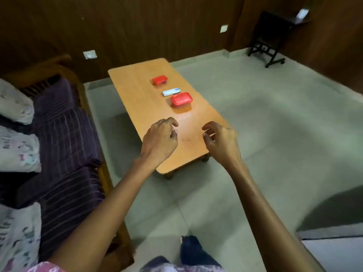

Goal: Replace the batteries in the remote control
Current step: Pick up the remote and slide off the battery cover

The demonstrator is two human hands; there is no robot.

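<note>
A white remote control (171, 92) lies on a low wooden table (137, 95), between two red-lidded containers: a smaller one (159, 80) farther away and a larger one (181, 99) nearer to me. My left hand (161, 138) and my right hand (221, 139) hover over the table's near end, fingers loosely curled and apart, holding nothing. Both hands are well short of the remote. No batteries are visible.
A sofa with dark striped cushions (64, 146) and patterned pillows (17, 146) runs along the left. A black stand on casters (269, 40) is at the back right by the wood-panelled wall. Pale tiled floor (275, 124) surrounds the table.
</note>
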